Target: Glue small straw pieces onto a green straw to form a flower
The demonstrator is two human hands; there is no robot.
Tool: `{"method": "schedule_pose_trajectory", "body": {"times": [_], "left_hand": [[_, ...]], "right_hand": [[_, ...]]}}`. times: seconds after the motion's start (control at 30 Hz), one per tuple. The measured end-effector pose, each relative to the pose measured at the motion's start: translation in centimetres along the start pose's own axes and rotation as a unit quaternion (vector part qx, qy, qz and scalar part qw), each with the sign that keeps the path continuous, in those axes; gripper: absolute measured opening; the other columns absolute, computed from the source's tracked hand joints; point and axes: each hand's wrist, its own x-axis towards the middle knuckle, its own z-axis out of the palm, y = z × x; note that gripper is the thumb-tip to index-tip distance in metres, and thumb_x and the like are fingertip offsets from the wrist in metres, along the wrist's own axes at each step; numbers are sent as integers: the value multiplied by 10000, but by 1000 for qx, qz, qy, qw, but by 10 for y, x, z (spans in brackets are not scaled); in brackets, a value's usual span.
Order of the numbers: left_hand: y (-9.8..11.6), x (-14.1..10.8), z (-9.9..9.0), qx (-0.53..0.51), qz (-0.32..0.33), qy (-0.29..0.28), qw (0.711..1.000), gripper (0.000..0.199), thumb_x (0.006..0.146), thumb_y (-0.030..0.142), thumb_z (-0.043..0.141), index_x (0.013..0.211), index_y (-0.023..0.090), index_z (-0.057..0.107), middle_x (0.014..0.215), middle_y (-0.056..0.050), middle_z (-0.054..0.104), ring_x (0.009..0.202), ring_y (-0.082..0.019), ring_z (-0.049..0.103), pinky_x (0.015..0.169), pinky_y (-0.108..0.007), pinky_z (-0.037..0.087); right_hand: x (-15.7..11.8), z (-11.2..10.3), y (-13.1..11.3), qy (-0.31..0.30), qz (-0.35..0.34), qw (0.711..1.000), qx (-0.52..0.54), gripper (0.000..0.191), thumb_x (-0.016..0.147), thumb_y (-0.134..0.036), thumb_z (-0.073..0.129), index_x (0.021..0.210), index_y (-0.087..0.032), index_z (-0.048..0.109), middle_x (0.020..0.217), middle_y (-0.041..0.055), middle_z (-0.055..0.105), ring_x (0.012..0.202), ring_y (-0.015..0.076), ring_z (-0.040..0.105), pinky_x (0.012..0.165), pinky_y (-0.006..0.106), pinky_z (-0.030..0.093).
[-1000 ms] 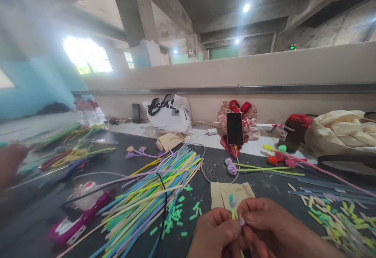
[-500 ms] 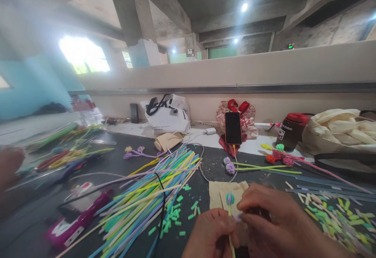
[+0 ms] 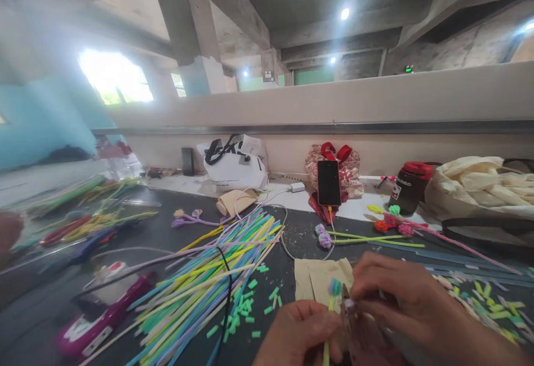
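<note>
Left hand [image 3: 298, 332] grip clamped on green straw stem [image 3: 326, 349]; right hand [image 3: 396, 299] fingertips pinched on small lilac piece [image 3: 349, 303] beside rolled bud [image 3: 334, 286].

Right hand [image 3: 400, 299] raised and shifted over the flower stem [image 3: 332, 299]; left hand [image 3: 302, 335] lower on stem; small lilac piece [image 3: 349, 303] now pinched beside the bud.

A phone [image 3: 329, 182] leans against a red bag [image 3: 340, 161] beside a white bag [image 3: 237, 166].
</note>
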Motion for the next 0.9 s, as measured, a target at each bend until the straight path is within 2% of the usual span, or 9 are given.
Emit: {"method": "schedule_pose_trajectory", "body": {"times": [0.2,0.33,0.47,0.6,0.7,0.83,0.9], "left_hand": [[-2,1,-1,-11,-4,0,1000,335,487,424,776,597,120,686,437,10,599,444,-72,507,494,-182,351],[-3,0,-1,9,-14,19,1000,282,542,389,739,612,120,695,426,15,586,433,-65,510,467,-166,324],[2,-4,4,21,0,26,999,234,546,351,727,572,122,686,436,10,590,415,-52,490,489,-164,346],[6,-6,7,38,-3,11,999,216,559,328,722,556,118,670,358,22,536,346,-43,425,408,-156,256],[5,-5,6,36,-5,20,999,241,551,341,739,540,118,649,349,18,535,341,-48,416,381,-160,242],[3,-4,4,20,5,26,999,324,528,425,764,602,129,655,371,15,570,305,-45,402,326,-159,196],[3,-4,5,-3,9,30,999,346,510,434,779,629,132,659,396,12,594,295,-42,409,319,-158,213]], "right_hand": [[-3,-12,3,12,4,999,-34,137,814,-87,533,790,-207,594,744,-17,569,663,101,555,581,200,404],[-3,-12,0,14,16,999,-34,137,810,-86,532,757,-198,591,733,-16,573,643,99,545,559,201,390],[-2,-10,-2,-12,10,999,-50,139,819,-85,514,755,-192,575,737,-16,567,652,102,546,570,204,394],[-2,-7,-3,-25,1,997,-74,178,852,-99,445,756,-191,564,759,-2,573,676,114,551,593,222,401],[-2,-7,-5,-35,0,994,-106,196,860,-110,415,762,-191,564,745,4,570,662,124,544,578,235,393],[-2,-5,-5,-29,33,992,-119,204,864,-113,408,733,-194,542,707,-14,553,619,110,525,551,219,369],[-2,-1,-3,-24,48,992,-117,191,868,-121,424,738,-201,539,711,-27,556,616,99,526,553,209,361]]}}
